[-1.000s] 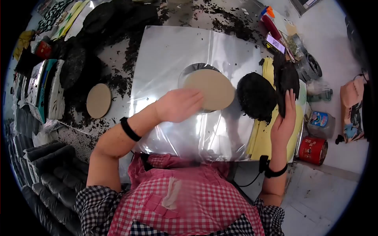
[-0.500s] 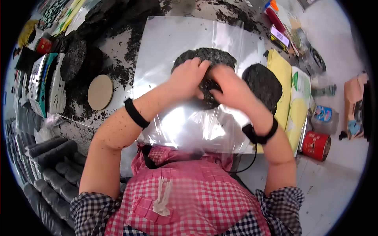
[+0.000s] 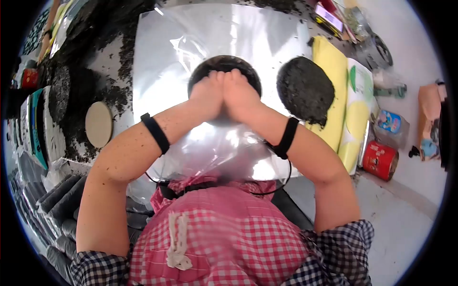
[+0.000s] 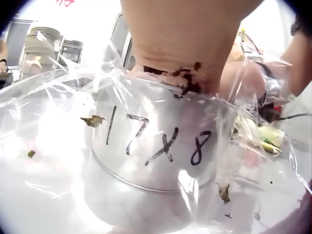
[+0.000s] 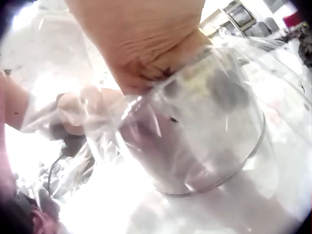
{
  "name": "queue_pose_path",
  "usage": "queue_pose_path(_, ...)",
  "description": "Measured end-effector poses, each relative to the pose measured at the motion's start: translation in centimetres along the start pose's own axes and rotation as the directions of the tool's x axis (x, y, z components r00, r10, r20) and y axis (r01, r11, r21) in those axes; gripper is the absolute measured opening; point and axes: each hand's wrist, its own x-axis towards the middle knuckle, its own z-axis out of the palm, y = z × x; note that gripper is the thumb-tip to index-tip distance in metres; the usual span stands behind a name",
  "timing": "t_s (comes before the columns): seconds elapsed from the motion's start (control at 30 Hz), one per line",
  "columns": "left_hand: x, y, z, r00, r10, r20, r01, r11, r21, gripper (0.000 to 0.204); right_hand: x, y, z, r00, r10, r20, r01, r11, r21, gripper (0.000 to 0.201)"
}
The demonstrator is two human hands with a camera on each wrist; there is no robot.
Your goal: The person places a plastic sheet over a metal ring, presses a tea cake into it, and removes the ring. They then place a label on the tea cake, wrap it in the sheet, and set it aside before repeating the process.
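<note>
A metal ring (image 4: 131,163) hand-marked "17X8" stands upright, draped with a clear plastic sheet (image 3: 186,152). Dark, leafy-looking material (image 3: 245,68) shows inside it in the head view. My left hand (image 3: 207,95) and right hand (image 3: 239,95) press down side by side within the ring, knuckles together and fingers curled under. Dark bits stick to the left wrist in its own wrist view. Both sets of fingertips are hidden inside the ring. A flat dark round cake (image 3: 305,88) lies to the right of the ring.
A beige disc (image 3: 98,125) leans among dark crumbs at left. Yellow folded sheets (image 3: 329,62) and a green-white packet (image 3: 355,114) lie at right. Beyond them stand a red tin (image 3: 379,160) and a clear jar (image 3: 391,125). A phone (image 3: 329,18) sits at the back right.
The beige disc that lay at the ring has gone from view there, and dark material is now in the ring. The right hand came from the right side to join the left.
</note>
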Motion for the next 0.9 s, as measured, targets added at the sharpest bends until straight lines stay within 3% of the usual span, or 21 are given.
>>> queue_pose_path(0.03,-0.8,0.0,0.5,0.990,0.054,-0.133,-0.048,0.998,0.052,0.046,0.2,-1.3,-0.5,0.985,0.146,-0.092,-0.140,0.988,0.069,0.039)
queue_pose_path(0.07,-1.2,-0.1,0.7,0.977,0.075,-0.201,-0.090,0.994,-0.068,0.045,-1.0,-1.0,-2.0,0.977,0.200,0.076,-0.210,0.964,0.162,0.039)
queue_pose_path(0.13,-2.6,0.6,-0.4,0.987,-0.060,-0.149,0.059,0.998,-0.006,0.042,-6.2,0.8,-8.9,0.978,0.075,-0.194,0.006,0.921,0.389,0.050)
queue_pose_path(0.2,-4.2,0.9,-0.3,0.989,-0.053,-0.135,0.051,0.999,-0.012,0.038,-11.9,4.2,-10.6,0.928,0.230,-0.294,-0.204,0.972,0.115,0.070)
queue_pose_path(0.23,-4.2,0.9,-0.1,0.991,-0.053,-0.119,0.053,0.999,-0.008,0.037,-14.3,6.5,-8.3,0.905,0.345,-0.248,-0.356,0.934,0.000,0.075)
queue_pose_path(0.3,-3.9,1.4,-0.3,0.986,-0.081,-0.144,0.077,0.997,-0.032,0.027,-17.5,9.5,-2.0,0.847,0.495,-0.193,-0.520,0.846,-0.113,0.082)
queue_pose_path(0.37,-4.5,1.1,-1.9,0.995,0.054,-0.083,-0.063,0.991,-0.116,0.030,-17.0,12.1,0.5,0.842,0.519,-0.147,-0.536,0.837,-0.112,0.087)
queue_pose_path(0.4,-5.2,0.4,-2.8,0.992,0.115,-0.055,-0.122,0.981,-0.151,0.032,-17.0,12.6,0.5,0.843,0.521,-0.136,-0.535,0.840,-0.093,0.075)
queue_pose_path(0.43,-6.2,-0.1,-2.9,0.962,0.191,-0.196,-0.227,0.957,-0.179,0.028,-17.9,13.5,0.1,0.826,0.532,-0.187,-0.527,0.846,0.078,0.071)
queue_pose_path(0.47,-7.6,-0.1,-2.3,0.908,0.311,-0.281,-0.355,0.927,-0.122,0.032,-18.4,14.1,-1.0,0.799,0.554,-0.235,-0.504,0.829,0.242,0.066)
queue_pose_path(0.5,-8.9,0.3,-1.5,0.825,0.430,-0.366,-0.478,0.877,-0.048,0.036,-18.9,13.4,-3.4,0.741,0.595,-0.312,-0.523,0.802,0.288,0.064)
queue_pose_path(0.53,-10.0,0.7,-0.3,0.718,0.534,-0.446,-0.583,0.812,0.034,0.040,-19.3,12.5,-6.5,0.680,0.624,-0.384,-0.532,0.781,0.326,0.062)
queue_pose_path(0.57,-10.8,1.1,2.5,0.578,0.638,-0.509,-0.677,0.723,0.138,0.044,-19.4,11.7,-8.7,0.665,0.610,-0.431,-0.423,0.783,0.457,0.061)
queue_pose_path(0.63,-11.6,1.5,3.6,0.383,0.819,-0.427,-0.745,0.547,0.381,0.041,-18.3,7.2,-12.6,0.624,0.659,-0.420,-0.256,0.680,0.687,0.057)
queue_pose_path(0.7,-12.4,0.9,1.8,0.372,0.763,-0.528,-0.838,0.521,0.162,0.036,-14.5,1.0,-14.2,0.762,0.330,-0.558,-0.033,0.880,0.474,0.054)
queue_pose_path(0.73,-12.5,0.7,1.4,0.373,0.728,-0.576,-0.872,0.488,0.052,0.034,-12.7,-1.3,-14.0,0.789,0.122,-0.602,0.130,0.925,0.358,0.053)
queue_pose_path(0.77,-13.7,-0.6,2.2,0.434,0.540,-0.721,-0.845,0.522,-0.118,0.031,-11.2,-1.9,-12.8,0.828,-0.048,-0.558,0.201,0.956,0.216,0.053)
queue_pose_path(0.8,-14.8,-1.2,1.3,0.381,0.328,-0.865,-0.800,0.586,-0.130,0.038,-10.1,-1.8,-10.2,0.844,-0.186,-0.502,0.237,0.971,0.040,0.052)
queue_pose_path(0.83,-14.9,-1.6,0.9,0.401,0.028,-0.916,-0.635,0.729,-0.256,0.044,-9.6,-3.1,-8.7,0.869,-0.234,-0.436,0.257,0.966,-0.007,0.055)
queue_pose_path(0.87,-14.8,-1.9,0.5,0.346,-0.274,-0.898,-0.447,0.793,-0.414,0.051,-9.2,-3.2,-6.5,0.914,-0.255,-0.316,0.250,0.967,-0.057,0.062)
queue_pose_path(0.9,-14.1,-1.5,-1.7,0.537,-0.190,-0.822,-0.459,0.751,-0.474,0.055,-9.0,-3.7,-5.3,0.944,-0.237,-0.231,0.245,0.970,0.005,0.065)
